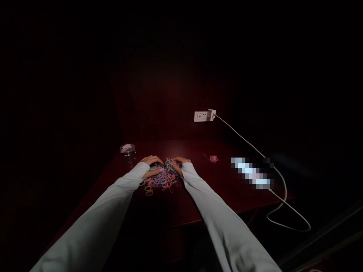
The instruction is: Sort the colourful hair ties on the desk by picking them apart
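Observation:
A loose pile of small colourful elastic bands (pixel 163 179) lies near the front of the dark red table (pixel 181 206). My left hand (pixel 152 165) rests at the pile's left and back side, its fingers and thumb apart. On the right side, my right hand (pixel 179 164) touches the pile with its thumb apart from the fingers. Some bands bunch up between the two hands. Whether either hand grips any band cannot be made out. A few yellow bands (pixel 148 190) lie at the pile's front edge.
A clear round jar (pixel 128 155) with pink bands on top stands at the back left. Right of my hands is a small pink heap (pixel 213 159). Farther right lies a blurred-out bright device (pixel 251 173), with a white cable (pixel 244 138) running to the wall socket (pixel 200 116).

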A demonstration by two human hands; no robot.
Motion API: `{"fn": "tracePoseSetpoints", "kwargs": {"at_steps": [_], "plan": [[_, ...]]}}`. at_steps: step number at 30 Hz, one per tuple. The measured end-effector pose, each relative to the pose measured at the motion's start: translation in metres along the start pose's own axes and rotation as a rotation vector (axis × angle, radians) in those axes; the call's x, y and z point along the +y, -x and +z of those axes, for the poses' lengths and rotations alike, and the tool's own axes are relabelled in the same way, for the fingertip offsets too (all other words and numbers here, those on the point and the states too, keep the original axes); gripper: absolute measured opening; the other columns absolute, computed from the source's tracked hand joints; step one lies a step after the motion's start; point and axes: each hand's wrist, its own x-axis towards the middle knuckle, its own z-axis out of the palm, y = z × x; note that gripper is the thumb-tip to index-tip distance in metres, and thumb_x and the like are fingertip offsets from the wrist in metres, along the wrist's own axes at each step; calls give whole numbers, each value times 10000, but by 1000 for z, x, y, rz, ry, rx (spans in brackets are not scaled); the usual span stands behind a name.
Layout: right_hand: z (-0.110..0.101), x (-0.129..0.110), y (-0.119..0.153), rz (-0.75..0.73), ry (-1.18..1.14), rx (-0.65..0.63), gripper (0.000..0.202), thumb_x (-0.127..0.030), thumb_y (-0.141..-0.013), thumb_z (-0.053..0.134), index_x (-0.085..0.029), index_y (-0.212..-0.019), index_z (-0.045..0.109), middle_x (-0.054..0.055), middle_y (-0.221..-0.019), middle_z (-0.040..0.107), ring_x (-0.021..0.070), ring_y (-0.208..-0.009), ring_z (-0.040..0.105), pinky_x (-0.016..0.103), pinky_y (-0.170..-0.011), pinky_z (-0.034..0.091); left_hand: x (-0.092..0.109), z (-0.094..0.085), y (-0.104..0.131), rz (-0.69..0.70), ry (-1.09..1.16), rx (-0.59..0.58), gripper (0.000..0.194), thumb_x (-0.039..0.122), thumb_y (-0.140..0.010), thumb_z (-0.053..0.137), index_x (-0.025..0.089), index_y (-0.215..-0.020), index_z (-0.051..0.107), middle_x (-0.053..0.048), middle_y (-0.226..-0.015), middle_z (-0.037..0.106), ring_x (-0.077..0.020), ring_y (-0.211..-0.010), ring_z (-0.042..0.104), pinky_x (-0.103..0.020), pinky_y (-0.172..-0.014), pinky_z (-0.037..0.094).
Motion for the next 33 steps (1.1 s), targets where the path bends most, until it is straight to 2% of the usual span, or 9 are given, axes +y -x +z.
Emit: {"fn": "tracePoseSetpoints", "kwargs": {"at_steps": [7,11,15,18,24,28,33], "plan": [[-1,-2,2,14,-26,18,251,-391,-858,691,-196,-965,806,51,-928,795,196,-807,705,270,-775,527,-9,7,-2,-16,4,93,318,442,-985,494,219,-1030,716,-54,-1061,720,-213,-931,629,-352,-924,452],[1,0,1,10,-23,12,253,-381,-857,690,-188,-972,806,55,-924,794,194,-803,703,264,-769,523,-14,7,-5,-8,-11,135,341,383,-1016,416,218,-1011,714,-58,-1043,720,-214,-978,637,-344,-950,470],[2,1,2,-15,-2,14,240,-369,-855,697,-185,-967,802,62,-934,791,191,-810,700,265,-787,519,-8,0,-4,-3,-102,106,323,416,-1006,454,219,-1035,708,-59,-1069,718,-226,-1007,638,-349,-952,481],[0,1,4,-57,10,0,248,-377,-880,663,-194,-990,790,64,-962,788,186,-827,695,266,-803,517,-3,-4,0,-19,-160,42,329,489,-962,534,228,-1074,700,-53,-1089,711,-232,-1021,650,-338,-927,484],[2,2,1,-88,59,-25,185,-303,-838,655,-200,-950,761,61,-956,776,179,-825,674,277,-839,517,-4,-2,3,-42,-155,-36,436,598,-863,641,247,-1115,702,-26,-1005,686,-216,-948,662,-296,-861,479],[2,1,0,-88,64,-49,188,-303,-840,635,-203,-948,750,63,-963,772,184,-830,668,291,-845,519,-8,4,2,-36,-84,-31,435,583,-827,686,245,-1101,715,-20,-985,662,-201,-906,647,-284,-830,478],[0,1,3,-87,74,-55,186,-289,-827,644,-217,-965,745,53,-977,769,182,-843,664,286,-850,518,-10,8,-1,-49,18,-24,335,493,-819,697,216,-1002,742,-17,-922,648,-180,-821,613,-272,-777,478]]}}
